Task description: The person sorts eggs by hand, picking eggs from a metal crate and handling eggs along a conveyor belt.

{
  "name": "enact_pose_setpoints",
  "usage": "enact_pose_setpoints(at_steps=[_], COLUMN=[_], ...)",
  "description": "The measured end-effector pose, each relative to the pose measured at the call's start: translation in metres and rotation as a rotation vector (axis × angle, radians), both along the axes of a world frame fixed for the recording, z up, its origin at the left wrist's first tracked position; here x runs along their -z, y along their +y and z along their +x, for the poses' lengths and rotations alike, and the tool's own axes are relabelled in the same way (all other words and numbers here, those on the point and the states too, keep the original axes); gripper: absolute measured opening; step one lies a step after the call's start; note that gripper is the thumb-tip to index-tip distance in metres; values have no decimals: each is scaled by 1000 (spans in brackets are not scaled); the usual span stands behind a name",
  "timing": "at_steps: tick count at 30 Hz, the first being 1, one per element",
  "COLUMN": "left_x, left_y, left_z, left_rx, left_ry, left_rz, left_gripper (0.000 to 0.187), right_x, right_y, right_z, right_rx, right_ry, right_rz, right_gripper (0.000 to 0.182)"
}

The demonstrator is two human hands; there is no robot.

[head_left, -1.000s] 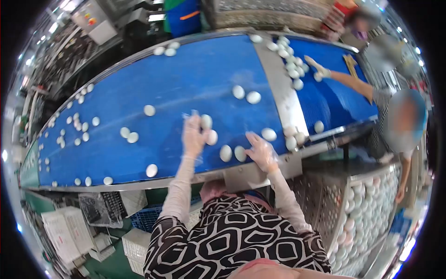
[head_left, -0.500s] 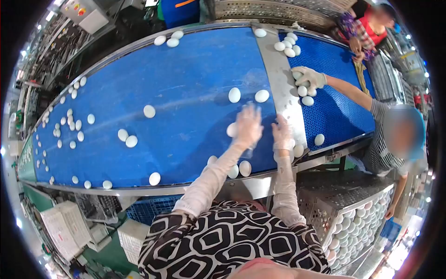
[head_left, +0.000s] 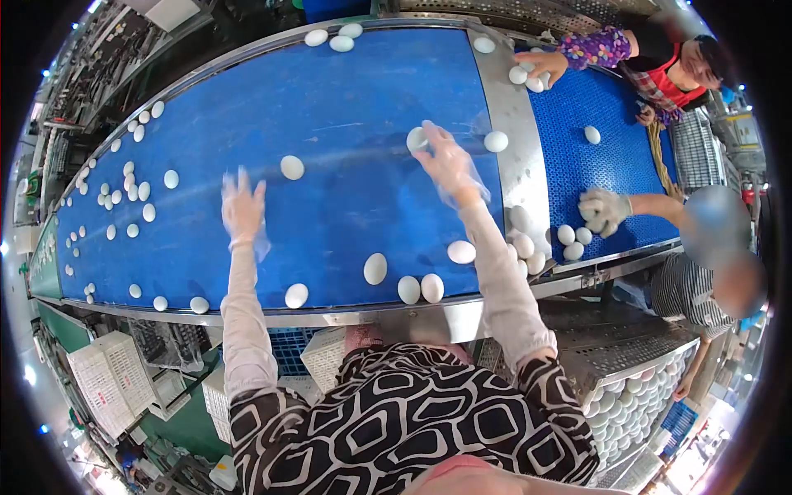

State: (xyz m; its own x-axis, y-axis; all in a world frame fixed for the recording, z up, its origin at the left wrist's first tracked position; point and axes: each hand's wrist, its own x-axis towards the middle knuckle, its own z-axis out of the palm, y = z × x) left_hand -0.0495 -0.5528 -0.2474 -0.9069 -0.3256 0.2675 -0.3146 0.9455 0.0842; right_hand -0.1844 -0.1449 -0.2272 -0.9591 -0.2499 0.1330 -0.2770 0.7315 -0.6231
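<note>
Crowding a metal bin (head_left: pixel 577 363) (near the belt (head_left: pixel 355 206)), pale eggs (head_left: pixel 642 406).

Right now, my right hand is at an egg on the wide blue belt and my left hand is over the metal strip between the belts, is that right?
Not quite: your left hand is over the wide blue belt, well away from the metal strip. The head view shows this; the rest stands.
</note>
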Motion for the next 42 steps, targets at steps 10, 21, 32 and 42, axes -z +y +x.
enact_pose_setpoints(at_steps=[10, 21, 32, 42], left_x=[11, 19, -4, -113], left_y=[37, 91, 108, 278], left_z=[62, 71, 77, 32], left_rx=[-36, 34, 126, 466], left_ry=[160, 125, 2, -389], left_rz=[168, 276, 523, 1866], left_gripper=[60, 58, 51, 51], right_x=[34, 3, -12, -158], right_y=[-75, -197, -44, 139], right_z=[-38, 22, 106, 337], right_rx=[-249, -560, -279, 84], right_ry=[-403, -171, -572, -505], right_rz=[-154, 325, -393, -1254], right_gripper=[36, 35, 65, 65])
